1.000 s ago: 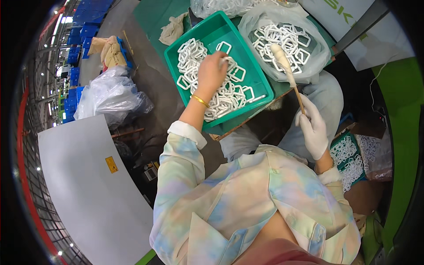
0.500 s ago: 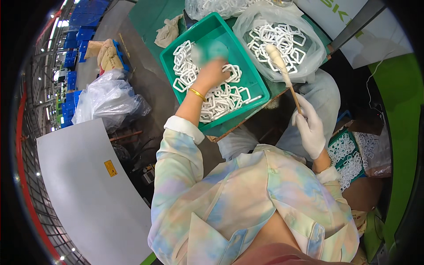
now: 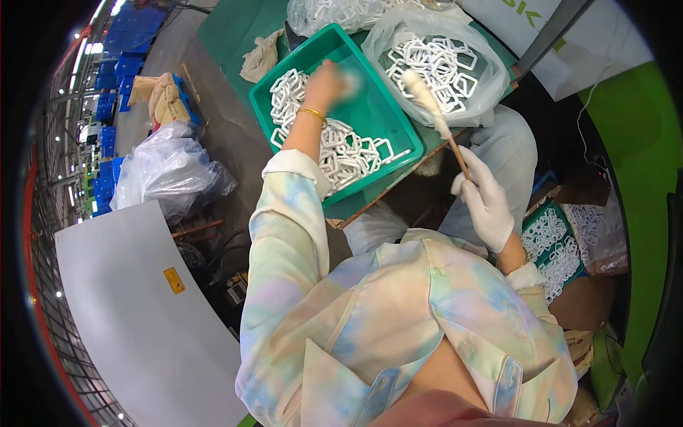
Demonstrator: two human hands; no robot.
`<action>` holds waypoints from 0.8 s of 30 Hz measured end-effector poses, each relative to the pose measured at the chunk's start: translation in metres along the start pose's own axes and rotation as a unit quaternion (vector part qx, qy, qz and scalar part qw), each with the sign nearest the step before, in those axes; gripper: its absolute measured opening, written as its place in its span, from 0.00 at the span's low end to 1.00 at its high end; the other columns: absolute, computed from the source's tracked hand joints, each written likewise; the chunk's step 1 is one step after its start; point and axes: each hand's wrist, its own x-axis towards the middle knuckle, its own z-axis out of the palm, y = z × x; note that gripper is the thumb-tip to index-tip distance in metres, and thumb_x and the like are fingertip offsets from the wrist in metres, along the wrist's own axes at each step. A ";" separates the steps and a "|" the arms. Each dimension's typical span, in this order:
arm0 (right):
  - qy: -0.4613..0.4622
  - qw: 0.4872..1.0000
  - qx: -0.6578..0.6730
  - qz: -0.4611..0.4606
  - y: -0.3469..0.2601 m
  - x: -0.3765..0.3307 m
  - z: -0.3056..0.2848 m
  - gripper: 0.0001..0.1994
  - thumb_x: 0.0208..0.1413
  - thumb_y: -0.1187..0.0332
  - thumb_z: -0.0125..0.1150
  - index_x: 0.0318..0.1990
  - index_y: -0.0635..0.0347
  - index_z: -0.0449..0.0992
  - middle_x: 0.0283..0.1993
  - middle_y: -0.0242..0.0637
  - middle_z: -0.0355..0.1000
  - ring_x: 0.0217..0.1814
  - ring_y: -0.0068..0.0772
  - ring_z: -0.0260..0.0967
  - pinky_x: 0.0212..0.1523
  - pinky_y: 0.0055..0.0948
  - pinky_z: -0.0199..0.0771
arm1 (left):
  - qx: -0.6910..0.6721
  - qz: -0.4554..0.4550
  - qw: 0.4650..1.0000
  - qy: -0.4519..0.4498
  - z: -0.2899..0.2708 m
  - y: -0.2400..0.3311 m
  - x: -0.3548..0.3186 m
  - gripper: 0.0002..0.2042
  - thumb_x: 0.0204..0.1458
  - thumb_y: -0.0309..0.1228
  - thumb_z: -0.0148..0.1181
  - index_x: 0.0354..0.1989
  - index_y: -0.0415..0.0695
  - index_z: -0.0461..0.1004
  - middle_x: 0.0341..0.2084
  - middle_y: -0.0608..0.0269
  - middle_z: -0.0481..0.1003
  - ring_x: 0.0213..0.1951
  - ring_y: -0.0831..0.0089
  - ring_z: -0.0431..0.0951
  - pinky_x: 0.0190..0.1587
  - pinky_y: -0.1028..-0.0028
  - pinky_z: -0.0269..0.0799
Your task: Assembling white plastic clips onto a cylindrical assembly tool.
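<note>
My left hand (image 3: 326,87), bare with a gold bangle (image 3: 311,112) at the wrist, reaches into a green plastic tray (image 3: 409,124) at the upper middle. White angular plastic rings (image 3: 350,155) lie heaped along the tray's left and near sides, right by that hand. Its fingertips are smeared, so what they hold cannot be made out. On the right, my right hand (image 3: 489,206) in a white glove is closed round a thin wooden stick (image 3: 459,158). A white wrapped, padded head (image 3: 421,92) tops the stick, slanting up in front of a clear plastic bag (image 3: 491,89) of similar rings.
Tray and bag rest on a green-topped table (image 3: 226,35), with a crumpled cloth (image 3: 260,57) left of the tray. Another bag of rings (image 3: 324,16) lies behind. Lower right stands a green crate of rings (image 3: 551,245). A grey panel (image 3: 135,285) fills the lower left.
My left hand has gone farther from me and leftward inside the tray, off the near ring heap. The right hand keeps hold of the stick. The whole view has shifted slightly.
</note>
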 end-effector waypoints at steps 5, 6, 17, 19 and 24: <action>-0.014 0.994 -0.100 0.032 0.018 -0.001 -0.001 0.10 0.66 0.75 0.45 0.51 0.62 0.68 0.30 0.28 0.65 0.31 0.20 0.61 0.35 0.22 0.65 | 0.008 0.057 0.998 0.006 -0.011 0.008 -0.017 0.17 0.44 0.29 0.66 0.44 0.39 0.75 0.37 0.46 0.77 0.41 0.50 0.78 0.46 0.60 0.76; -0.015 0.994 -0.101 0.033 0.018 -0.001 0.000 0.10 0.66 0.75 0.45 0.51 0.62 0.68 0.30 0.28 0.65 0.31 0.20 0.61 0.35 0.22 0.65 | -0.023 0.059 0.998 0.028 -0.020 0.013 -0.027 0.16 0.46 0.27 0.65 0.44 0.38 0.74 0.37 0.47 0.78 0.41 0.53 0.79 0.45 0.62 0.77; 0.041 0.995 -0.039 -0.077 -0.017 0.038 0.042 0.10 0.70 0.69 0.45 0.51 0.61 0.70 0.26 0.27 0.61 0.27 0.19 0.57 0.30 0.24 0.61 | -0.394 0.058 0.899 0.182 -0.053 0.125 -0.126 0.10 0.51 0.18 0.54 0.42 0.38 0.73 0.38 0.56 0.73 0.39 0.64 0.77 0.45 0.71 0.73; 0.039 0.993 -0.090 -0.067 -0.019 0.038 0.053 0.09 0.69 0.69 0.45 0.50 0.59 0.71 0.27 0.31 0.63 0.28 0.20 0.59 0.31 0.26 0.62 | -0.418 0.081 0.876 0.229 -0.049 0.133 -0.131 0.10 0.51 0.15 0.51 0.41 0.37 0.72 0.39 0.57 0.71 0.39 0.66 0.77 0.43 0.72 0.74; 0.093 0.996 -0.010 0.012 0.005 0.040 0.036 0.10 0.69 0.68 0.47 0.50 0.60 0.72 0.28 0.23 0.60 0.28 0.14 0.54 0.29 0.20 0.57 | -0.592 0.012 0.779 0.205 -0.055 0.157 -0.140 0.10 0.56 0.13 0.45 0.44 0.36 0.69 0.39 0.61 0.73 0.36 0.77 0.78 0.40 0.78 0.78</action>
